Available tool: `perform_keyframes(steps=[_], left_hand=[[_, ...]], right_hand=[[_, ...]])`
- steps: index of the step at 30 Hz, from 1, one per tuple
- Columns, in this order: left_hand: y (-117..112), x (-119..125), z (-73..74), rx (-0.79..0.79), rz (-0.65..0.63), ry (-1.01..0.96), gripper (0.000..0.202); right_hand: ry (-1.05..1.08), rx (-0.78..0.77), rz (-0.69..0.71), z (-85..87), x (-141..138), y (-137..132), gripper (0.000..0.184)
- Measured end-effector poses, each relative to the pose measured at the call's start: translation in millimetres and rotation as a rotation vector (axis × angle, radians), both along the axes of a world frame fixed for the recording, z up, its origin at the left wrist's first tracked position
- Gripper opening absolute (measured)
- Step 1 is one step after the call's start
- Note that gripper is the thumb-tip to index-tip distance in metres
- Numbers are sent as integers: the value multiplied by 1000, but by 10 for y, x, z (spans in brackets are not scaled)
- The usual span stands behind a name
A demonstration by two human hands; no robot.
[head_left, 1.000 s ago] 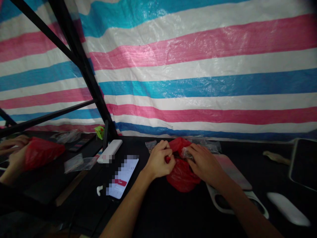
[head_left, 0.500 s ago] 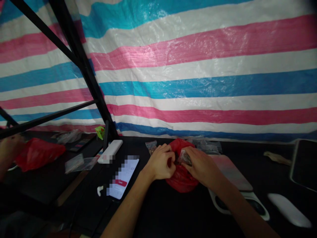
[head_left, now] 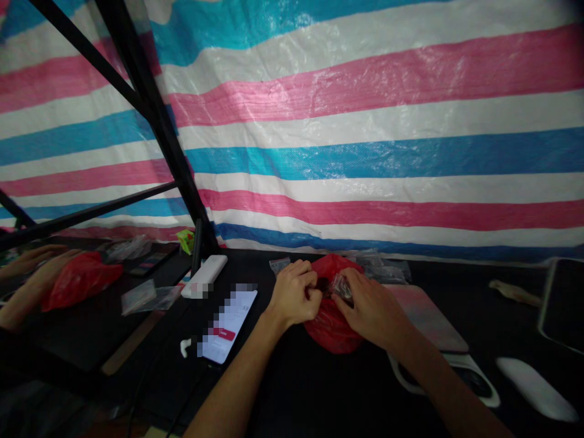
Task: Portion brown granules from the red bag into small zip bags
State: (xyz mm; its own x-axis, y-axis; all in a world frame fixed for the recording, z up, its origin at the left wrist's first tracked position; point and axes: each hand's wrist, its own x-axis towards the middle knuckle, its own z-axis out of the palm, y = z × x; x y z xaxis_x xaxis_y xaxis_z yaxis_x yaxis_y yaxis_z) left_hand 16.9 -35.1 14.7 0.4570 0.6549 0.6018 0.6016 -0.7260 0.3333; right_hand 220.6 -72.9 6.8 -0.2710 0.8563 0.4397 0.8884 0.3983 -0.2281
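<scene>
A red plastic bag [head_left: 335, 331] sits on the black table in front of me, its mouth facing up between my hands. My right hand [head_left: 367, 298] pinches a small clear plastic bag [head_left: 341, 286] with dark contents over that mouth. My left hand [head_left: 295, 292] is closed at the red bag's left rim, fingers curled; whatever is in them is hidden. Just behind the left hand lies another small zip bag [head_left: 279, 265], partly covered by it.
A lit phone [head_left: 230, 331], a white power bank [head_left: 205, 277] and a white earbud [head_left: 185, 347] lie left. Clear bags [head_left: 387, 269] lie behind; a pinkish flat device [head_left: 426, 316] and a white mouse [head_left: 536, 388] lie right. At far left, another person's hands [head_left: 50, 271] touch a red bag [head_left: 84, 280].
My hands stay at the red bag with only slight finger shifts. The other person's hands have moved right, onto their red bag. The view has shifted slightly.
</scene>
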Motion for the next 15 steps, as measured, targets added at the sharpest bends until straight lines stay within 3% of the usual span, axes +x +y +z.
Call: perform_keyframes(steps=[6, 11, 15], left_hand=[[-6, 15, 7, -152, 93, -50, 13], [57, 40, -118, -407, -100, -236, 36], [69, 56, -137, -402, -142, -372, 37]], right_hand=[[-58, -19, 48, 19, 7, 26, 7], [-81, -38, 32, 30, 15, 25, 11], [-115, -43, 58, 23, 16, 22, 19]])
